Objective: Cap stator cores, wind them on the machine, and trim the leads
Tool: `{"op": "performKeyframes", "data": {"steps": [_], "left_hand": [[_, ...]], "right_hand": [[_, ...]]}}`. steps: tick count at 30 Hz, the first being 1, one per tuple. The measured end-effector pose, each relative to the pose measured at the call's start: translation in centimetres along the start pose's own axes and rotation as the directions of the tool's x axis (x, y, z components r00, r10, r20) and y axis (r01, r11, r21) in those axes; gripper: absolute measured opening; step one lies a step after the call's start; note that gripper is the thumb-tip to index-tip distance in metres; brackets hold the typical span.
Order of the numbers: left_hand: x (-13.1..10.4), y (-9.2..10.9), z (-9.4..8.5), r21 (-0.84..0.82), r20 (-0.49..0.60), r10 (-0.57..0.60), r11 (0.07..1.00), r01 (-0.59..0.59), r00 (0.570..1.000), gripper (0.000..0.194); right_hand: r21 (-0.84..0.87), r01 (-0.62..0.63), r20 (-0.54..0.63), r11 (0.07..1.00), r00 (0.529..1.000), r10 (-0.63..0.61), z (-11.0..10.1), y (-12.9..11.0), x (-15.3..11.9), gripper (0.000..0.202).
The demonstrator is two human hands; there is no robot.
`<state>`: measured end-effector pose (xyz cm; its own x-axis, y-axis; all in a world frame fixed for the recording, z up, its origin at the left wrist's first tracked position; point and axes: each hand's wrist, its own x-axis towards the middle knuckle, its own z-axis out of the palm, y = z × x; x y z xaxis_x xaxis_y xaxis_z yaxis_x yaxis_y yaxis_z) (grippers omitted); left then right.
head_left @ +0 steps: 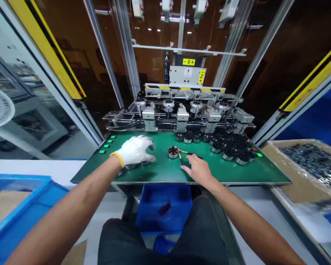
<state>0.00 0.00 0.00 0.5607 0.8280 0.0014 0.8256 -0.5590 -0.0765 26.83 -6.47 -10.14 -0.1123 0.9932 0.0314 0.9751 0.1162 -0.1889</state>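
My left hand (136, 150), in a white glove with a yellow cuff, hovers over the left part of the green work surface (157, 174), its fingers apart. Several round metal parts (131, 166) are partly hidden beneath it. My right hand (200, 168) is bare and rests at the handles of a pair of pliers (182, 158), thumb and fingers around them. The pliers' tip touches a round part with copper windings (173, 152), which stands on the surface between my hands.
Many round parts with black tops (228, 144) stand at the right rear. Behind them runs a metal fixture machine (182, 117). A blue bin (164, 209) sits below the edge, a carton of small parts (295, 176) at right, a blue crate (30, 213) at left.
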Motion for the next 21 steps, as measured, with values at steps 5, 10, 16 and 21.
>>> {"op": "performKeyframes", "data": {"steps": [5,10,16,21], "left_hand": [[4.9,5.9,2.9,0.042,-0.005,0.090,0.995,-0.090,0.996,0.044],[5.6,6.6,5.0,0.069,0.014,0.098,0.993,-0.099,0.995,0.034],[4.1,4.5,4.5,0.098,0.082,0.136,0.985,-0.144,0.987,0.031],[3.8,4.7,3.9,0.101,0.122,0.135,0.984,-0.147,0.983,0.033]], "right_hand": [[-0.033,-0.026,0.006,0.999,1.000,0.026,0.1,0.7,0.6,0.018],[-0.025,-0.029,-0.082,0.999,0.996,0.027,-1.5,0.8,0.6,0.025],[0.078,0.206,0.007,0.975,0.978,-0.207,-1.1,-2.6,2.1,0.015],[0.051,0.221,0.042,0.974,0.974,-0.224,-0.7,-3.8,3.1,0.017]]}}
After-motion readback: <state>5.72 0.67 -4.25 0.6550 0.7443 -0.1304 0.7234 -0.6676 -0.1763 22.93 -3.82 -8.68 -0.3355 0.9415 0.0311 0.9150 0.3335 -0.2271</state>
